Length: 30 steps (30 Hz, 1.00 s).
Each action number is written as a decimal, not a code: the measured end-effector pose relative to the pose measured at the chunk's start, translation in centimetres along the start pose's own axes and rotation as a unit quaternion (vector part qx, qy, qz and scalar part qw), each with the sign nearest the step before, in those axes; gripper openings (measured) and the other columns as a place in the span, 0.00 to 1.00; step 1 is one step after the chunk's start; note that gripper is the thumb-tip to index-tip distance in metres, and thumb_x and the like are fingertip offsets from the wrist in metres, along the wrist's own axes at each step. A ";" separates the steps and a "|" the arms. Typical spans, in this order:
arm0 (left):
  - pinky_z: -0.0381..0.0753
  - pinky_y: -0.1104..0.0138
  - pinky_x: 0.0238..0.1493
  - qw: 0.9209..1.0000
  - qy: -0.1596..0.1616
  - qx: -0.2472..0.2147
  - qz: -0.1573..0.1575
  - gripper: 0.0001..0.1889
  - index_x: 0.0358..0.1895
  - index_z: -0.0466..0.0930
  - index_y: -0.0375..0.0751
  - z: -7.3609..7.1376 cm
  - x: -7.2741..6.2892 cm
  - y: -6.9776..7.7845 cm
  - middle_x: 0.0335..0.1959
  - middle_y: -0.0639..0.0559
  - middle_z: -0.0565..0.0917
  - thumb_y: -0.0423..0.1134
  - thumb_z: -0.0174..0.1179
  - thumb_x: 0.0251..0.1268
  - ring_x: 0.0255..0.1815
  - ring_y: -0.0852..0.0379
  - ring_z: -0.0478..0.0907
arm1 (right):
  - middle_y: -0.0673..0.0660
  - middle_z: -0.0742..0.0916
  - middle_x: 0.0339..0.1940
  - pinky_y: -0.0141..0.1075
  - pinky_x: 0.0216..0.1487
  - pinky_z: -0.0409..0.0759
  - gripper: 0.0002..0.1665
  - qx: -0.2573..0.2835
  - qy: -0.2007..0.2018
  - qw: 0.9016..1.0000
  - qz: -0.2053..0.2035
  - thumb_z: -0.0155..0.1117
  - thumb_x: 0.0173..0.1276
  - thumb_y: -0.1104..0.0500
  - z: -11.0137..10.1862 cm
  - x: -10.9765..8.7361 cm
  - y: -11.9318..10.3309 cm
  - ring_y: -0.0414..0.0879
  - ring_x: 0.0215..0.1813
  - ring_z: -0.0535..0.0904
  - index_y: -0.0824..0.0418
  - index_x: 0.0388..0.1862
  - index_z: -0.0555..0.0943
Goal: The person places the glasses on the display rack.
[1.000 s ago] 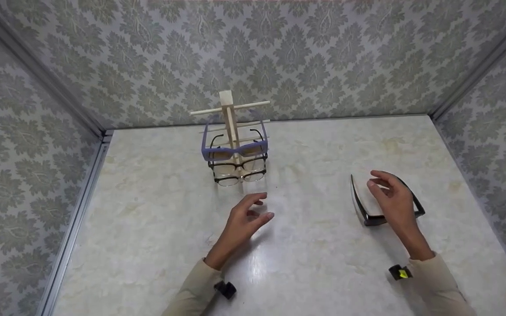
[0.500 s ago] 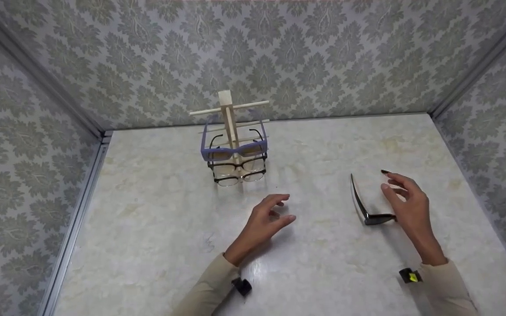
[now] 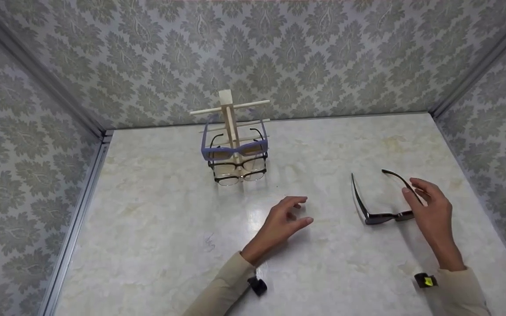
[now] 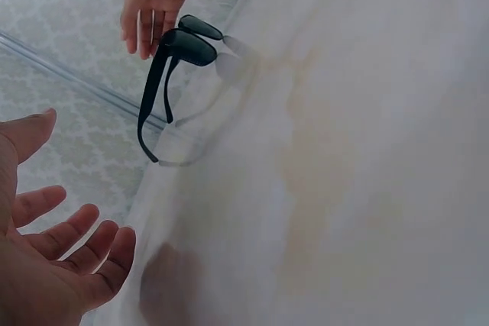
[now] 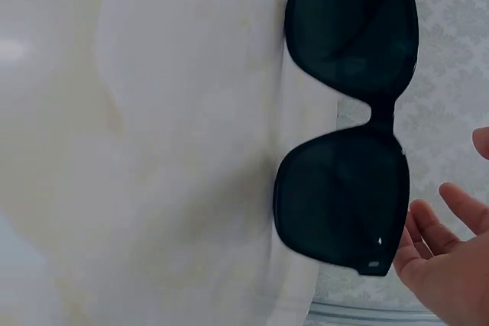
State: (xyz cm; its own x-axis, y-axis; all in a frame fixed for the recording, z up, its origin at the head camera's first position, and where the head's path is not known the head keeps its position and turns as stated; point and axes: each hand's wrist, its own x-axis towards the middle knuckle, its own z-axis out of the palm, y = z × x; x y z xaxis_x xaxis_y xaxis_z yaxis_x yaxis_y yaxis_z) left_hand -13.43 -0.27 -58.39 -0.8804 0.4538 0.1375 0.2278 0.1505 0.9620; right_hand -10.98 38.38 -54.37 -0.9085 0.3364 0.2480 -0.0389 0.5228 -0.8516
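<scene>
Black sunglasses [image 3: 380, 218] rest on the table at the right, arms unfolded and pointing away from me. My right hand [image 3: 433, 215] is at their right arm and covers part of the right lens. In the right wrist view, the dark lenses [image 5: 344, 196] fill the middle, and the loosely bent fingers [image 5: 432, 227] show beside the frame, thumb apart from them. My left hand [image 3: 281, 221] hovers left of the sunglasses, holding nothing. Its fingers are spread and slightly bent in the left wrist view, with the sunglasses [image 4: 191, 47] beyond them.
A wooden display stand [image 3: 226, 98] with crossbars stands at the back, left of centre. It bears purple sunglasses [image 3: 204, 153] above dark-rimmed eyeglasses [image 3: 215, 179]. Patterned walls [image 3: 266, 57] enclose the marbled table [image 3: 147, 245] at the back and both sides.
My right hand has moved right across the sunglasses to their right arm, uncovering more of the frame. My left hand has moved right, away from the stand. The sunglasses stay in place.
</scene>
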 end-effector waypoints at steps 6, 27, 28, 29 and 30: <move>0.86 0.60 0.60 1.000 -0.005 -0.006 -0.006 0.30 0.76 0.78 0.37 1.1 0.2 -0.2 0.71 0.42 0.82 0.44 0.73 0.77 0.68 0.44 0.81 | 0.58 0.83 0.70 0.25 0.71 0.74 0.27 -0.022 0.001 0.999 0.033 0.72 0.81 0.60 -0.4 0.1 1.0 0.30 0.66 0.75 0.67 0.74 0.82; 0.84 0.69 0.57 0.997 -0.075 0.006 0.002 0.30 0.77 0.78 0.39 7.1 2.7 1.3 0.71 0.44 0.83 0.46 0.73 0.78 0.64 0.53 0.82 | 0.66 0.83 0.69 0.15 0.54 0.78 0.35 -0.057 -0.076 0.994 0.054 0.69 0.84 0.51 -3.5 -0.6 4.0 0.21 0.58 0.75 0.71 0.78 0.76; 0.84 0.69 0.57 0.997 -0.079 0.007 0.002 0.30 0.77 0.78 0.39 7.3 2.8 1.4 0.71 0.45 0.82 0.46 0.72 0.78 0.64 0.54 0.82 | 0.65 0.84 0.68 0.15 0.54 0.78 0.35 -0.056 -0.078 0.994 0.052 0.69 0.84 0.51 -3.6 -0.7 4.0 0.21 0.58 0.75 0.71 0.78 0.76; 0.84 0.70 0.57 0.997 -0.081 0.008 0.003 0.31 0.77 0.78 0.39 7.5 3.0 1.4 0.71 0.45 0.82 0.46 0.72 0.78 0.64 0.54 0.82 | 0.65 0.84 0.68 0.15 0.54 0.77 0.35 -0.055 -0.079 0.994 0.050 0.70 0.84 0.51 -3.7 -0.7 4.1 0.21 0.59 0.75 0.71 0.78 0.76; 0.84 0.69 0.57 0.996 -0.083 0.008 0.005 0.30 0.77 0.78 0.39 7.7 3.1 1.5 0.71 0.44 0.82 0.46 0.72 0.78 0.64 0.53 0.82 | 0.64 0.84 0.68 0.15 0.54 0.77 0.35 -0.055 -0.080 0.994 0.050 0.70 0.84 0.51 -3.8 -0.8 4.1 0.21 0.58 0.75 0.71 0.78 0.76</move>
State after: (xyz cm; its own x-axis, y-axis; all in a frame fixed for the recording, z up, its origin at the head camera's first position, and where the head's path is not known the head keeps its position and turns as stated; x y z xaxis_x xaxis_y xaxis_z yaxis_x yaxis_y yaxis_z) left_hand -12.68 8.10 -58.35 -0.7972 0.5946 0.1042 0.2439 0.1593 0.9566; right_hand -8.87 43.21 -56.30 -0.9606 0.2662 0.0803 0.0925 0.5784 -0.8105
